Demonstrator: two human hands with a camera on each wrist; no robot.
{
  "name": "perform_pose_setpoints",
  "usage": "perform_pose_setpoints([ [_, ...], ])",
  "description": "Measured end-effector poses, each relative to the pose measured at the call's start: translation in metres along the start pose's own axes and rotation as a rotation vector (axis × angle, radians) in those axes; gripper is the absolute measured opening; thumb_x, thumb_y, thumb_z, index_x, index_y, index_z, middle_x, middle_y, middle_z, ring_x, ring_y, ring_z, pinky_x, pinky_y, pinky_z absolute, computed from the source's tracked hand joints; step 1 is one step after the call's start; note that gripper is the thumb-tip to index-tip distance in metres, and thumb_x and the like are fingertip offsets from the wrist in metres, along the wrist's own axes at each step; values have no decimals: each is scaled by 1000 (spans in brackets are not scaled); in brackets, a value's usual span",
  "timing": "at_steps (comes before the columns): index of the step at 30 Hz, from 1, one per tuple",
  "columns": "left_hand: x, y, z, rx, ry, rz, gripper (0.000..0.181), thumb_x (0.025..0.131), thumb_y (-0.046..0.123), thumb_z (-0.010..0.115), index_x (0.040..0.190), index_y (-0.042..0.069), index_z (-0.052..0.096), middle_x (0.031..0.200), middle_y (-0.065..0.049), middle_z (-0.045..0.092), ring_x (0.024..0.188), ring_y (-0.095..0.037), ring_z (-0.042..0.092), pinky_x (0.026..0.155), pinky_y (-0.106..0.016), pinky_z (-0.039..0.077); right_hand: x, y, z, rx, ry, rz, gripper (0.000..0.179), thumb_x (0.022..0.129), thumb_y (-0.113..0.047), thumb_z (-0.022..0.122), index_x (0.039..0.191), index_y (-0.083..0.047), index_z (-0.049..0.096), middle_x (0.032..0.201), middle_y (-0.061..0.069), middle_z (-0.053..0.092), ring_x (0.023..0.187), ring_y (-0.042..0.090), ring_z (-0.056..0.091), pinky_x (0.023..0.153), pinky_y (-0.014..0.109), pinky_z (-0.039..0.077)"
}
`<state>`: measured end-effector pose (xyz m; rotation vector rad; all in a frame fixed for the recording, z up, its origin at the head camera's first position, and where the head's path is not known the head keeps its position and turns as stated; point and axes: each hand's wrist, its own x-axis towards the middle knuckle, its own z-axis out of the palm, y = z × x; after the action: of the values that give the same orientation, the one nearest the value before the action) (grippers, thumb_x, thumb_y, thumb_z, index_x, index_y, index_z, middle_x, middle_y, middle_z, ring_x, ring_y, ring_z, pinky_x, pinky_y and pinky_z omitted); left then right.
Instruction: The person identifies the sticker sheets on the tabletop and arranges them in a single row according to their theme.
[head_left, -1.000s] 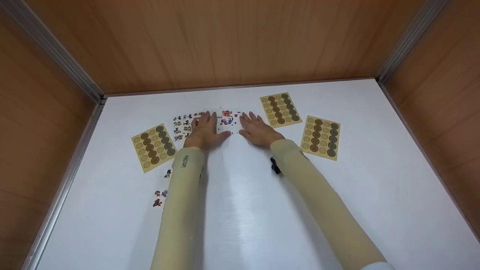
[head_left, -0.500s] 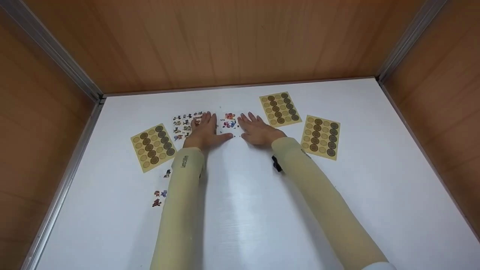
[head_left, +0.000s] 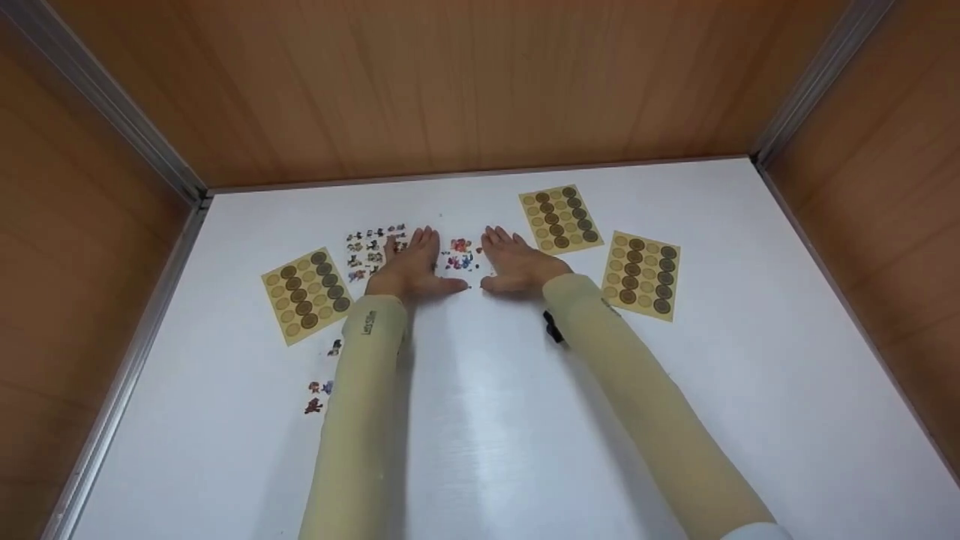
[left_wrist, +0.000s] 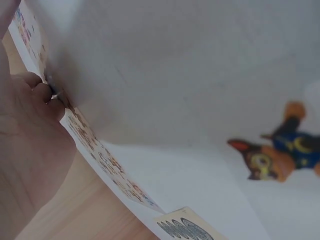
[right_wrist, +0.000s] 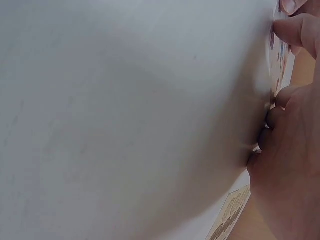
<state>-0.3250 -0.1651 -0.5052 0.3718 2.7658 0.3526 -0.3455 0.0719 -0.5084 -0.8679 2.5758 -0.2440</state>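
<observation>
Sticker sheet (head_left: 460, 253) lies between my left grip (head_left: 412, 268) and right grip (head_left: 519, 262), fingers extended, thumbs spread; I'd press lightly, evenly from both sides to avoid creasing.

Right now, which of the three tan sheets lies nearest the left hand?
The tan sheet left of the left hand; the other two lie on the right hand's side.

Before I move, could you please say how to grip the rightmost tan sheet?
I'd pinch the tan sheet by its right edge, from the right: it lies flat, so an edge seems best, and the right sleeve crowds its near-left corner.
</observation>
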Motion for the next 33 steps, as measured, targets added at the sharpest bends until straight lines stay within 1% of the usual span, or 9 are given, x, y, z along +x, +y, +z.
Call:
perform_pose_setpoints([
  [5,0,2,0,19,-7,13,121,82,82,54,163,5,7,169,-12,2,155,-27,-1,118,-60,-15,-1,2,0,1,10,-7,94,95,-52,42,161,-1,0,169,14,-8,155,27,-9,125,41,-1],
  [11,-4,1,6,53,9,38,117,86,81,49,163,4,7,169,-13,5,155,-28,3,119,-61,-12,-2,-1,4,49,13,1,83,100,-48,35,162,-3,2,169,11,-7,155,24,-9,125,41,-3],
  [16,-8,1,7,21,32,46,114,88,77,51,163,4,5,169,-14,5,155,-28,3,119,-61,-11,0,-2,6,61,30,4,80,102,-46,33,162,-5,1,169,10,-8,155,23,-9,125,41,-4],
  [23,-9,3,6,-27,45,57,112,89,75,53,163,5,6,169,-13,5,155,-27,3,119,-59,-13,1,2,5,169,59,29,83,101,-45,36,162,-8,-7,168,4,-14,154,17,-12,124,35,-6],
  [28,-10,3,7,-26,50,52,111,90,75,52,163,6,6,169,-12,5,156,-26,3,120,-59,-11,-1,1,5,210,79,40,86,101,-47,38,161,-8,-9,168,3,-17,153,14,-13,124,34,-6],
  [33,-11,5,8,-25,42,44,107,91,74,50,164,8,6,169,-11,5,156,-26,2,120,-58,-12,-2,3,7,318,126,44,86,102,-47,39,161,-10,-12,168,3,-17,154,16,-12,124,35,-5],
])
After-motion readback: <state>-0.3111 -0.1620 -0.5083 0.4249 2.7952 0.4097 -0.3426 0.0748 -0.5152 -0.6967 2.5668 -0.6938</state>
